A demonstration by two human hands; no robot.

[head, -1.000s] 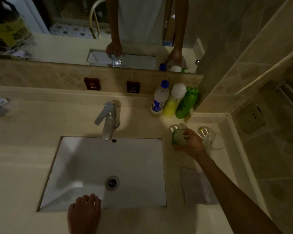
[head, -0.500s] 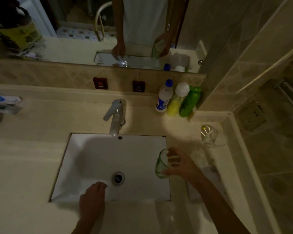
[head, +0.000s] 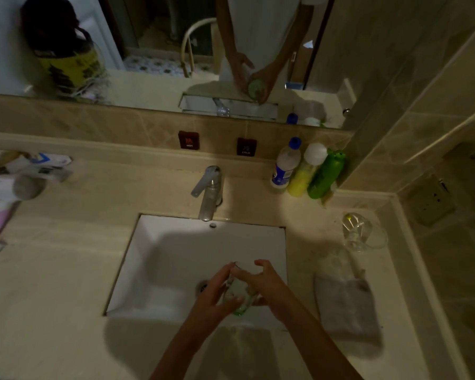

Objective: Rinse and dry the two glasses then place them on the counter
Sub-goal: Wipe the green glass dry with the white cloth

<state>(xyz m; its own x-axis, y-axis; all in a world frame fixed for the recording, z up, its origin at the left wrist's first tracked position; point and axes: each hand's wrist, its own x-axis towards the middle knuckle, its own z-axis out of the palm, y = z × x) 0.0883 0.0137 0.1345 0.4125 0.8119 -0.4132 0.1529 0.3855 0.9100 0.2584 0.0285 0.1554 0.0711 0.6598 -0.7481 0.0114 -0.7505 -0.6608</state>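
A green-tinted glass [head: 239, 296] is held over the front of the white sink [head: 176, 253], near the drain. My left hand [head: 215, 293] wraps it from the left and my right hand [head: 262, 286] grips it from the right, so most of the glass is hidden. A second, clear glass [head: 361, 233] lies tilted on the counter at the right, beside the wall. A grey cloth [head: 347, 305] lies on the counter right of the sink. The tap [head: 209, 192] stands behind the basin; no water is seen running.
Three bottles [head: 307, 171] stand at the back right corner. A hair dryer and small items [head: 17, 182] clutter the counter at the left. A mirror runs along the back wall. A tiled wall closes the right side.
My right hand carried the green glass from the counter's right side to over the sink. My left hand left the sink's front rim and took hold of the glass too.
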